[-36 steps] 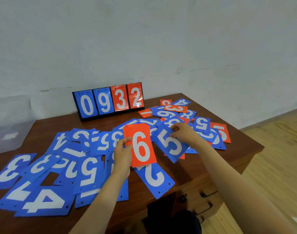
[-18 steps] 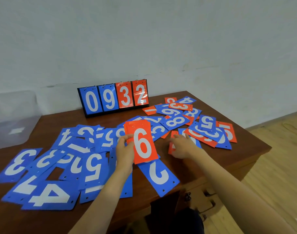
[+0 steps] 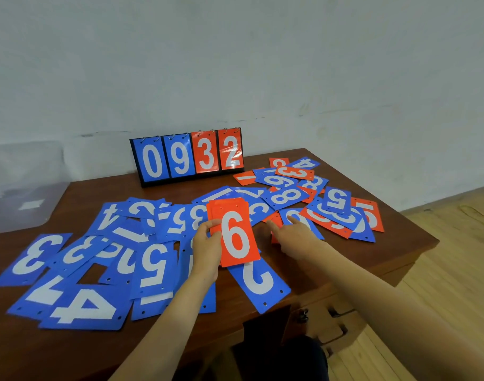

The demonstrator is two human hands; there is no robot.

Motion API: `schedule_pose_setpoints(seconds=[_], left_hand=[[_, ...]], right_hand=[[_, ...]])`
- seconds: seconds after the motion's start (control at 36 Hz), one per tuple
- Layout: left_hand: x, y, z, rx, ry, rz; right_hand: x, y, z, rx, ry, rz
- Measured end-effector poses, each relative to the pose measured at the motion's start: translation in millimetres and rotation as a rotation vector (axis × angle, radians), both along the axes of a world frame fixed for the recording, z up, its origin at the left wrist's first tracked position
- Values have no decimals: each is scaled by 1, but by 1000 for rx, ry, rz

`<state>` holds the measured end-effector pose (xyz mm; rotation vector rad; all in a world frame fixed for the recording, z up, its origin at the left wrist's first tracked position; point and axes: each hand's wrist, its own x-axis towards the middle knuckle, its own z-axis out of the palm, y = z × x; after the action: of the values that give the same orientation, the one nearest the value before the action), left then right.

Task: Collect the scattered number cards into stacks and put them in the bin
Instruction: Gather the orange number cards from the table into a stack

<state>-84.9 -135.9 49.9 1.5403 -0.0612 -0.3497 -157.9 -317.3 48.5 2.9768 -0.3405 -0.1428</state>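
Observation:
My left hand (image 3: pixel 206 250) grips a small stack of red cards (image 3: pixel 233 232) with a white 6 on top, held upright above the table's middle. My right hand (image 3: pixel 293 234) lies just to its right, fingers stretched out and touching a red card (image 3: pixel 275 220) that lies partly under a blue card (image 3: pixel 300 220). Blue number cards (image 3: pixel 78 306) lie scattered over the left and front of the brown table (image 3: pixel 372 257). A mixed heap of blue and red cards (image 3: pixel 337 213) covers the right side. The clear plastic bin (image 3: pixel 18 188) stands at the far left.
A black flip scoreboard (image 3: pixel 187 156) reading 0932 stands at the table's back edge against the white wall. The table's right edge drops to a wooden floor (image 3: pixel 455 270). A drawer with metal handles (image 3: pixel 326 317) shows below the front edge.
My right hand let go of the blue 5 card it held a second ago and came down onto the cards right of the stack. The left hand keeps holding the red stack.

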Motion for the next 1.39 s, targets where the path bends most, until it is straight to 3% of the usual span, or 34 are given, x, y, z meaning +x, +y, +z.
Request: schedule_pose_setpoints(seconds=[0.11,0.28,0.31,0.36,0.44,0.56,0.69,0.83,0.89,0.97,1.11,1.22,1.28,1.39], left_hand=[[1,4,1,10,0,1],[0,4,4,21,20,9],[1,4,4,26,20,11],[0,4,4,34,17,12],[0,2,6,37,1,6],[3,2,6,49,-29,24],[9,2,4,31,-15,23],[8,-8,8,-83,65,-58],[9,-11,10,-114,98,-78],[9,-16,10,-70,6,-115],[9,-29,3,-53,-23,-158],[8,-43,-1,-17,-1,-145],[7,-49,-2,-3,6,-129],[5,-58,-5,62,-6,-108]], right_hand=[[-4,-1,1,267,-110,-119],[-19,20,31,912,-658,-244],[-20,24,35,941,-731,-252],[-23,36,42,875,-801,-224],[-28,55,46,782,-736,-135],[-25,66,38,485,-703,-58],[-23,60,33,516,-803,-40],[-20,53,12,385,-619,278],[-18,46,3,346,-558,339],[-20,39,-1,365,-503,361],[-26,29,3,462,-418,310],[-27,5,0,402,-387,295],[-27,-14,-3,416,-380,184],[-28,-61,-10,464,-343,-234]])
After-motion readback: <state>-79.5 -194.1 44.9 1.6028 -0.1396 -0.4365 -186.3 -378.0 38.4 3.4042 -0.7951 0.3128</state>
